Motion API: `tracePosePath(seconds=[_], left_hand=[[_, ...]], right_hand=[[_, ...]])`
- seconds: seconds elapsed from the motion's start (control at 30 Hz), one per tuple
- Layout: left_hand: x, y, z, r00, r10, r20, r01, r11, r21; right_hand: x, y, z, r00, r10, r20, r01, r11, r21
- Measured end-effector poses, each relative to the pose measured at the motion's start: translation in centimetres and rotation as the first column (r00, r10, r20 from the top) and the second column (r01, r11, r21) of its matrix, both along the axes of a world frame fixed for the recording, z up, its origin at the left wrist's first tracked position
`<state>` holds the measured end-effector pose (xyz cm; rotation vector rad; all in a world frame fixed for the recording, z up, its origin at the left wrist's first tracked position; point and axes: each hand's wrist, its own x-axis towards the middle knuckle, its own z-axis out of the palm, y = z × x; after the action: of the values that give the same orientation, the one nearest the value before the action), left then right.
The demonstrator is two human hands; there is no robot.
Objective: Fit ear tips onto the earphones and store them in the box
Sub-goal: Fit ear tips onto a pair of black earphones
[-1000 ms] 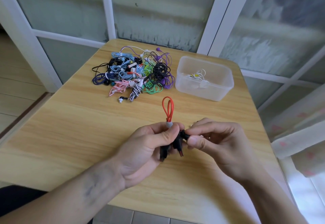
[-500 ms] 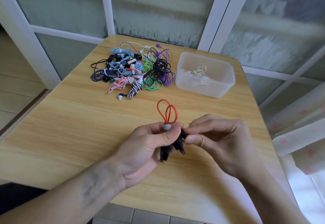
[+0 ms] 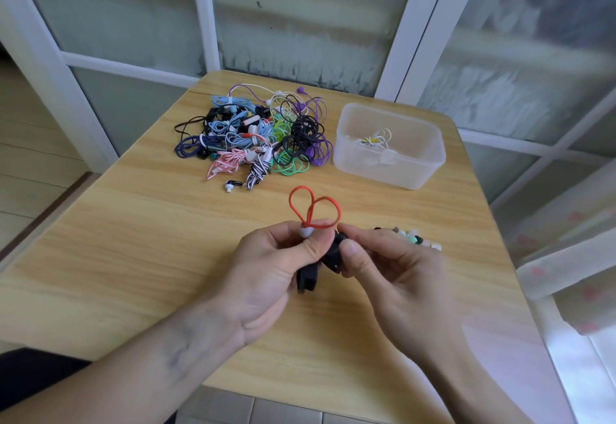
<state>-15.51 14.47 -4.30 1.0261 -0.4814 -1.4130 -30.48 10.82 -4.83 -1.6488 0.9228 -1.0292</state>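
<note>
Head view: translucent rectangular plastic box (image 3: 390,163) far right on light wooden worktop (image 3: 133,240), white coiled earphones (image 3: 376,140) inside. Tangled multicoloured earphone pile (image 3: 253,140) left of it. Left hand (image 3: 266,270) and right hand (image 3: 393,267) both pinch black earphones with orange cable loops (image 3: 313,210) mid-worktop. Small loose ear tips (image 3: 416,240) behind right hand. Frosted white-framed glass panels (image 3: 300,17) beyond.

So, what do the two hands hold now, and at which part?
Both hold one red-corded earphone set: the left hand grips its bundled end below the loops; the right hand pinches a black earbud.
</note>
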Motion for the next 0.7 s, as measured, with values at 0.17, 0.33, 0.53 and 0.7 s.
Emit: tracePosePath(seconds=[0.17,0.33,0.53,0.7], left_hand=[[0.0,0.0,0.5,0.999,-0.027,-0.024,0.027,1.000,0.002],[0.0,0.2,0.5,0.998,-0.055,-0.007,0.055,0.998,0.036],[0.2,0.0,0.4,0.999,-0.046,-0.016,0.047,0.994,0.095],[0.2,0.1,0.4,1.000,-0.010,-0.023,0.013,0.991,0.133]], right_hand=[[-0.5,-0.7,0.7,0.999,0.045,-0.002,-0.045,0.999,0.030],[-0.9,-1.2,0.8,0.998,0.059,-0.026,-0.059,0.998,-0.006],[-0.9,-1.3,0.3,1.000,0.020,-0.001,-0.020,1.000,0.012],[-0.8,-1.3,0.2,0.995,0.081,-0.063,-0.078,0.995,0.056]])
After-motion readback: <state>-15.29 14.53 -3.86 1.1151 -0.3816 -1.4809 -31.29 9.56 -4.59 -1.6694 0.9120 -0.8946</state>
